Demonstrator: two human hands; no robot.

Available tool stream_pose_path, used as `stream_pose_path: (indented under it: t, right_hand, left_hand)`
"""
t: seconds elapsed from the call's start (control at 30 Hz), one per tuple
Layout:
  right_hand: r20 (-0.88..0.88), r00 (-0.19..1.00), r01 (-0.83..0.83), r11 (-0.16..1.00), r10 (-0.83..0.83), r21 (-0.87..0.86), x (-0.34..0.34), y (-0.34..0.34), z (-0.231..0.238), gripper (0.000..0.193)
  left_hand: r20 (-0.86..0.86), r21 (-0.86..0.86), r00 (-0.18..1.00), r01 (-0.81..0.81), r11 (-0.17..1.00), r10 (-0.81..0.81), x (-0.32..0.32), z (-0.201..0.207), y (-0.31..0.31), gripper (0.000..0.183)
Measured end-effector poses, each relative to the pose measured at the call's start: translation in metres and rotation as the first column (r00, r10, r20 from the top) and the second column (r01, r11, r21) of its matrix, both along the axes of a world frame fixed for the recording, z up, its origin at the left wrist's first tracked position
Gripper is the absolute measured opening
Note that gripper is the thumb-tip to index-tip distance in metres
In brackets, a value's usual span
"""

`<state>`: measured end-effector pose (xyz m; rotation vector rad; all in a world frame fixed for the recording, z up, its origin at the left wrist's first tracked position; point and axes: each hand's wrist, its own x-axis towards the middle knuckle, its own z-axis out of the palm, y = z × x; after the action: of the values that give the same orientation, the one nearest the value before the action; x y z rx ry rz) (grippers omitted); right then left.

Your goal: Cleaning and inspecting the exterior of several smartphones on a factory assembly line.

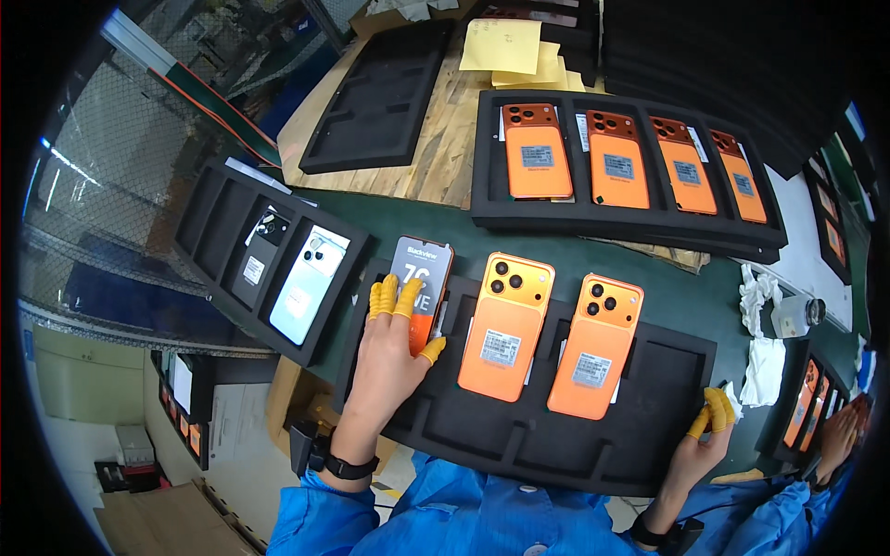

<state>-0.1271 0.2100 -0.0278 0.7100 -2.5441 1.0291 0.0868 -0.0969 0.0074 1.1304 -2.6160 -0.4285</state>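
Observation:
My left hand [385, 357], with yellow finger cots, grips a smartphone [428, 287] at the left end of a black foam tray [556, 454]. Its fingers lie over the printed front and the thumb is by the right edge. Two orange phones, a middle one [501, 320] and a right one [593, 343], lie back-up in the same tray, each with a grey label and three lenses. At the tray's right end, my right hand [705, 449], also in yellow finger cots, is closed on the edge; part of its grip is hidden.
Behind lies a foam tray [579, 220] of orange phones. To the left, another tray [209, 204] holds a dark phone [260, 264] and a light-blue phone [306, 287]. Yellow notes [501, 46], a bare tray [371, 102], tissues [763, 371] and a jar [795, 315] stand around. A co-worker's hand [839, 435] is at right.

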Motion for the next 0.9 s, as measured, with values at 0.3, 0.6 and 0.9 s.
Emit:
stream_pose_path:
  t: [0.3,0.6,0.9]
  right_hand:
    - [0.025,0.999,0.025,1.0,-0.025,0.007,-0.004,-0.004,-0.003,0.023]
    - [0.111,0.991,0.078,0.997,-0.08,0.022,-0.006,0.007,-0.009,0.023]
    - [0.087,0.992,0.087,0.996,-0.088,0.025,-0.011,0.012,-0.014,0.025]
  left_hand:
    - [-0.533,0.748,0.729,0.171,0.641,0.429,0.04,0.011,-0.041,0.06]
    - [-0.451,0.872,0.53,0.432,0.229,0.718,0.033,-0.004,-0.045,0.05]
    - [0.093,0.002,0.976,-0.198,0.98,0.197,0.02,0.029,-0.04,0.024]
